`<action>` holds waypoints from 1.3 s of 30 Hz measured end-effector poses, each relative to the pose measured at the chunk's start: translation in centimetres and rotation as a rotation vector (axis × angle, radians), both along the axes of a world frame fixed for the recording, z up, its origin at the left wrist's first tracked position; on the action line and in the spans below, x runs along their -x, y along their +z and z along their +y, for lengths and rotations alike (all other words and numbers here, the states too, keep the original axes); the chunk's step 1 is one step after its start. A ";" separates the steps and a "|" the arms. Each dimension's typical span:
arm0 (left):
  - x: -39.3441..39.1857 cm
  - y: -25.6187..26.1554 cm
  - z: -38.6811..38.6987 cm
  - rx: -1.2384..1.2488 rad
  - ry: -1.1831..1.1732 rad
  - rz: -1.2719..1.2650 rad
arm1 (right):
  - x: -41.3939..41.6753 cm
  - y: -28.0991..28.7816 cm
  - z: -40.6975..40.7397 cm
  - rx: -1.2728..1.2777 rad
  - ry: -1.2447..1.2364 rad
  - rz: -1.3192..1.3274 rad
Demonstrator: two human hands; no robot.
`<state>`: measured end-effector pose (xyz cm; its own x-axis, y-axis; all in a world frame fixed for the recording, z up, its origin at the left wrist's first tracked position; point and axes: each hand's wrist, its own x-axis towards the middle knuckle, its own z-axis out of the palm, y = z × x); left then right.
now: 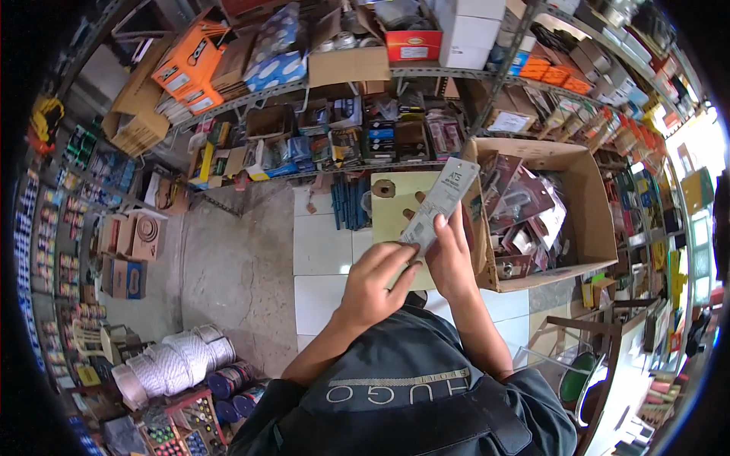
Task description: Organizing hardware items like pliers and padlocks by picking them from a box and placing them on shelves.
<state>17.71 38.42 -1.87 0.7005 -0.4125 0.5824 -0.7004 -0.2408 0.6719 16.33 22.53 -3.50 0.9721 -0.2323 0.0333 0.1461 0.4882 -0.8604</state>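
A long, narrow, grey printed package (pixel 442 199) is held slantwise in front of me, its far end leaning up to the right. My right hand (pixel 450 251) grips it along its right side, with the thumb lying on the printed face and fingers showing past its left edge. At the near end, the fingers of my left hand (pixel 379 279) pinch the package's lower corner. Just right of my hands stands an open cardboard box (pixel 596 222), heaped with dark red carded blister packs (pixel 522 199). Under the hands is a pale yellow flat panel (pixel 390 211) with a round hole.
Metal shelves (pixel 285 91) crowded with boxes run across the front. Dark blue rods (pixel 351 202) lie on the white tiles (pixel 322 242) beyond my left hand. White rope rolls (pixel 182 362) sit at the lower left. A table (pixel 621 353) and a green-seated chair (pixel 579 379) are at the lower right.
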 end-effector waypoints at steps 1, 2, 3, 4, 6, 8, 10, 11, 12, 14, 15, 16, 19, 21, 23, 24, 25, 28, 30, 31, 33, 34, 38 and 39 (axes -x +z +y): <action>0.1 -0.2 0.3 0.002 0.022 0.002 | -0.6 0.3 0.7 -0.208 0.038 0.048; 0.1 -0.4 0.7 -0.027 0.038 -0.014 | -0.8 0.8 1.9 -0.144 0.002 0.074; 0.1 -0.5 0.9 -0.054 0.044 -0.026 | -1.0 0.0 1.9 -0.140 0.013 0.081; 0.2 -0.4 1.4 -0.054 0.058 -0.020 | -1.2 -1.4 1.8 -0.293 0.092 0.130; 0.0 -0.2 2.4 -0.107 -0.010 -0.062 | -1.7 -1.2 2.6 -0.463 0.182 0.127; 0.1 -0.9 3.2 -0.131 -0.037 -0.070 | -2.4 -1.3 3.3 -0.520 0.256 0.074; 0.1 -0.9 4.5 -0.111 0.018 -0.054 | -2.8 -0.5 4.1 -0.543 0.304 0.056; 0.0 -0.8 5.2 -0.091 0.061 -0.046 | -3.0 -0.5 4.5 -0.544 0.313 0.065; -0.2 -0.6 5.7 -0.058 0.096 -0.042 | -3.1 -0.6 4.6 -0.595 0.341 0.076; -0.8 -0.8 6.8 -0.023 0.142 -0.020 | -3.3 -1.0 4.8 -0.689 0.394 0.085; -1.0 -0.6 7.3 0.006 0.192 -0.007 | -3.5 -1.1 5.1 -0.689 0.399 0.090; -1.1 -0.2 7.8 0.004 0.225 -0.018 | -3.6 -1.2 5.3 -0.709 0.451 0.080; -1.5 -0.7 9.3 0.059 0.292 0.003 | -3.6 -0.7 6.4 -0.723 0.509 0.096; -1.6 -0.7 10.1 0.061 0.294 -0.004 | -3.6 -0.7 7.2 -0.715 0.511 0.120; -1.5 -0.7 10.7 0.130 0.284 0.090 | -3.6 -1.2 7.8 -0.651 0.504 0.119; -1.6 -0.8 11.1 0.132 0.288 0.089 | -3.5 -1.4 8.2 -0.650 0.508 0.120; -1.6 -0.7 11.4 0.159 0.255 0.149 | -3.4 -1.6 8.6 -0.470 0.470 0.186; -1.4 -1.2 11.7 0.334 0.193 0.426 | -4.2 -2.2 10.6 0.114 0.372 0.158; -1.6 -2.3 12.1 0.520 0.149 0.780 | -4.7 -2.6 12.2 0.476 0.287 0.064; -1.7 -2.8 12.4 0.521 0.154 0.783 | -4.6 -2.3 12.7 0.475 0.292 0.068; -1.9 -3.2 13.1 0.768 0.084 1.114 | -4.1 -1.6 13.9 0.851 0.273 0.194; -1.9 -4.0 13.6 0.729 0.112 1.175 | -4.0 -2.0 14.6 0.813 0.251 0.209; -2.0 -6.7 15.8 0.708 0.189 1.182 | -3.9 -4.4 15.4 0.875 0.207 0.231; -2.2 -7.5 16.4 0.708 0.189 1.184 | -3.9 -4.3 15.4 0.875 0.207 0.233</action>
<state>19.94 54.79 -9.33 0.9294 -0.1273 -0.3463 0.3685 0.3693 0.8531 20.25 37.92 -7.80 0.9955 -0.0376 -0.0866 -0.0943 -0.3517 -0.9314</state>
